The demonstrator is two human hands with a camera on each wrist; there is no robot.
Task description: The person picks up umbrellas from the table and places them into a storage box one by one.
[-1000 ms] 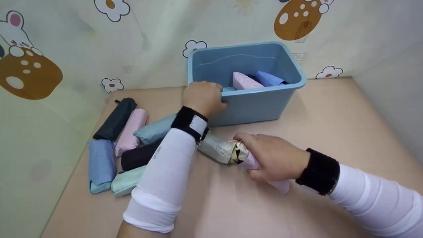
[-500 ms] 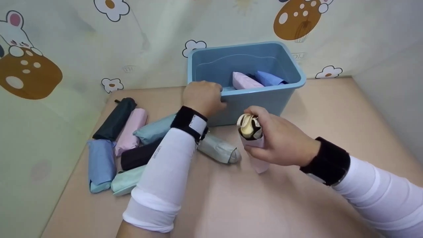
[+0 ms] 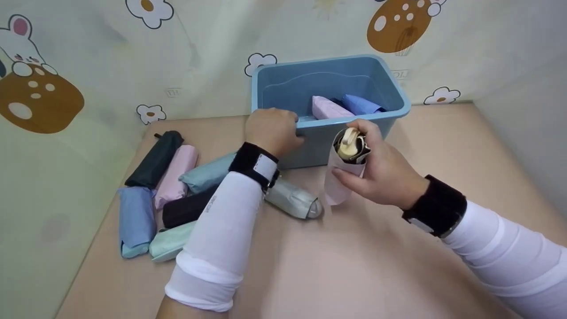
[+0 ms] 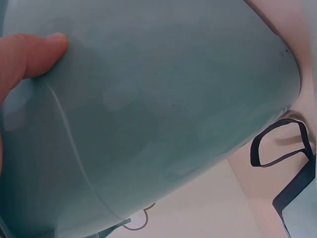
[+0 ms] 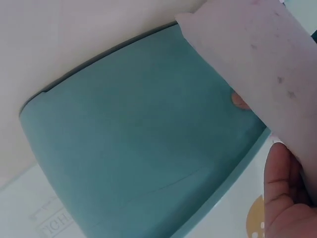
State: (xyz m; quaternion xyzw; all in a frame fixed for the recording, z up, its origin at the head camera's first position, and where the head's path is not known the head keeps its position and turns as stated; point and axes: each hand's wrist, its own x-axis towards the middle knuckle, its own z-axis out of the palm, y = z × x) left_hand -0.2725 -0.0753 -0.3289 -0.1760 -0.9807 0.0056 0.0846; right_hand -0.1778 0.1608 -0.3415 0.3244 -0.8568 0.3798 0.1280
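My right hand (image 3: 385,173) grips a folded pink umbrella (image 3: 337,186) by its upper part, in front of the blue bin (image 3: 341,144). The umbrella stands nearly upright, its cream handle end facing up, close to the bin's front rim. In the right wrist view the pale pink cover (image 5: 262,64) overlaps the bin's wall. My left hand (image 3: 272,133) holds the bin's left front rim, its thumb (image 4: 44,52) pressed on the outer wall. Inside the bin lie a pink umbrella (image 3: 330,108) and a blue umbrella (image 3: 361,105), with something dark between them.
Left of the bin lie several folded umbrellas, among them a dark green one (image 3: 154,159), a blue one (image 3: 136,219) and a black one (image 3: 186,209). A grey-green umbrella (image 3: 292,200) lies before the bin. A printed cloth wall (image 3: 212,57) stands behind.
My right hand has lifted the pink umbrella from beside the grey-green one, up toward the bin's front, turning its handle end upward. The left hand and bin have stayed put.
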